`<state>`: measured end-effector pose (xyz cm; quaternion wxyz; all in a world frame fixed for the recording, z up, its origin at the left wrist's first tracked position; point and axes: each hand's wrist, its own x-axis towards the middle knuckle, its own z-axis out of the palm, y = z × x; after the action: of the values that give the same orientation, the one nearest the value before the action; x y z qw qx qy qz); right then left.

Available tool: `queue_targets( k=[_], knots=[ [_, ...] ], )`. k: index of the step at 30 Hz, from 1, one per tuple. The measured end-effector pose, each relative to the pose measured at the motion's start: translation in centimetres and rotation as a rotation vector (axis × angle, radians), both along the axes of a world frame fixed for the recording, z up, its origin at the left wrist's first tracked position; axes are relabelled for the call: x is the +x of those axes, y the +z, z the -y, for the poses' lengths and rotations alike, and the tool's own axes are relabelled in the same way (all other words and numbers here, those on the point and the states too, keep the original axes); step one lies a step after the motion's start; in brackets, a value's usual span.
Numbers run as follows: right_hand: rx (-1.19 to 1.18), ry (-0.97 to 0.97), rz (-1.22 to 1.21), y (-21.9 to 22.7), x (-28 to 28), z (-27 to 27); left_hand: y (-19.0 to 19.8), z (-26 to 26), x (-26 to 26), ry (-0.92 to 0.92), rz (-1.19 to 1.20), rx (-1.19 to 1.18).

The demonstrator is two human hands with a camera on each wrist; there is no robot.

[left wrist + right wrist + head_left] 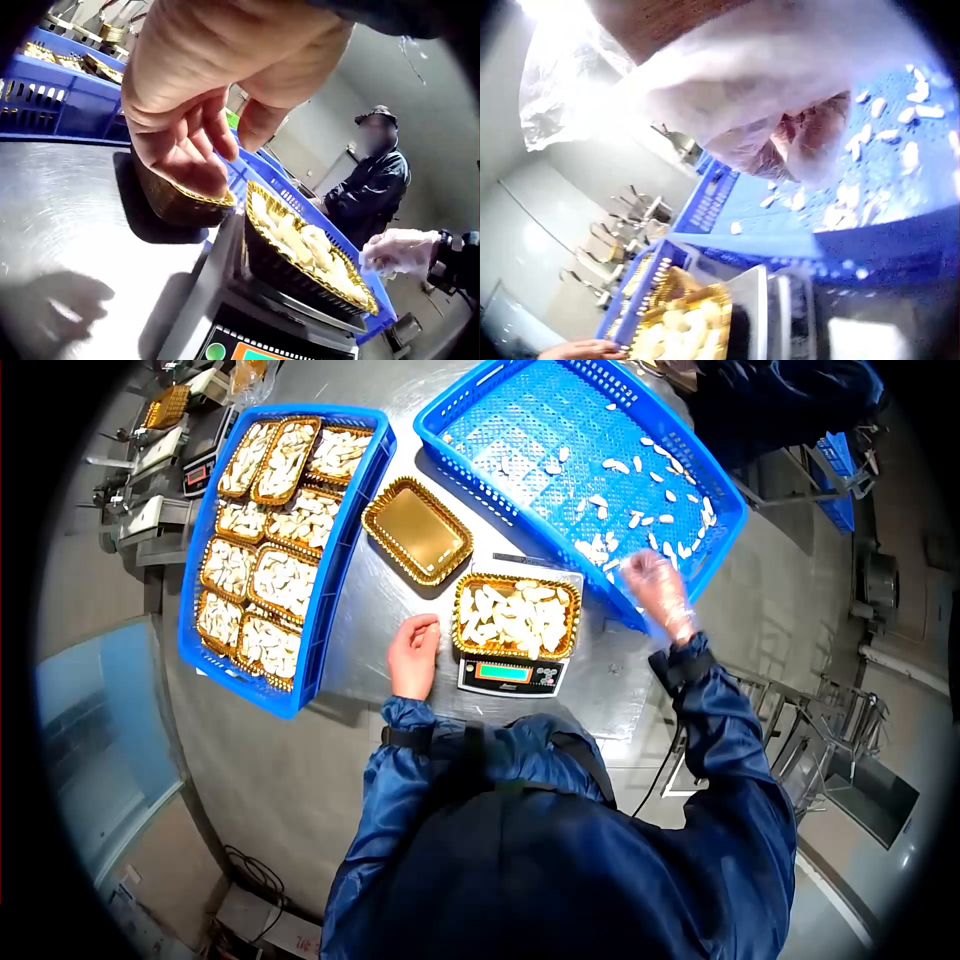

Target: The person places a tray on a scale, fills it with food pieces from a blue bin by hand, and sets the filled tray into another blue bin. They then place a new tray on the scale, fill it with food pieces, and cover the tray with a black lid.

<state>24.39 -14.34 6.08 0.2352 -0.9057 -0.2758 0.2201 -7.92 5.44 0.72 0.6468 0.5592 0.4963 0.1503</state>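
Loosely curled, my bare left hand (413, 656) (202, 90) holds nothing, just left of a gold tray (515, 618) (304, 244) heaped with white pieces. That tray rests on a scale (512, 676) with a lit green display. My right hand (657, 592) (780, 120), in a clear plastic glove, hangs over the near right edge of a large blue crate (730, 520) with its fingers curled. Whether a piece is inside them is hidden. White pieces (597, 550) (844, 214) lie scattered on the crate's floor. Left of the scale, an empty gold tray (418, 532) lies on the metal table (365, 615).
A second blue crate (318, 650) at the left holds several filled gold trays (283, 582). Beyond the large crate stands another person in dark clothing (375, 176). Further scales (160, 515) stand at the far left. A cable (655, 780) hangs at the table's right.
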Motion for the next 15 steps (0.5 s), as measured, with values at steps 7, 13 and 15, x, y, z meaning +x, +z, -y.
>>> queue_targets(
  k=[7, 13, 15],
  knots=[
    [0.24, 0.376, -0.087, 1.0, -14.1, -7.4, -0.7, 0.3, -0.2, -0.067, -0.017, 0.108],
    [0.136, 0.056, 0.046, -0.9, -12.0, -3.4, -1.9, -0.1, -2.6, -0.068, 0.039, 0.052],
    [0.078, 0.009, 0.143, -1.3, -11.6, -2.6, -1.5, 0.1, -2.6, -0.078, 0.028, -0.007]
  ],
)
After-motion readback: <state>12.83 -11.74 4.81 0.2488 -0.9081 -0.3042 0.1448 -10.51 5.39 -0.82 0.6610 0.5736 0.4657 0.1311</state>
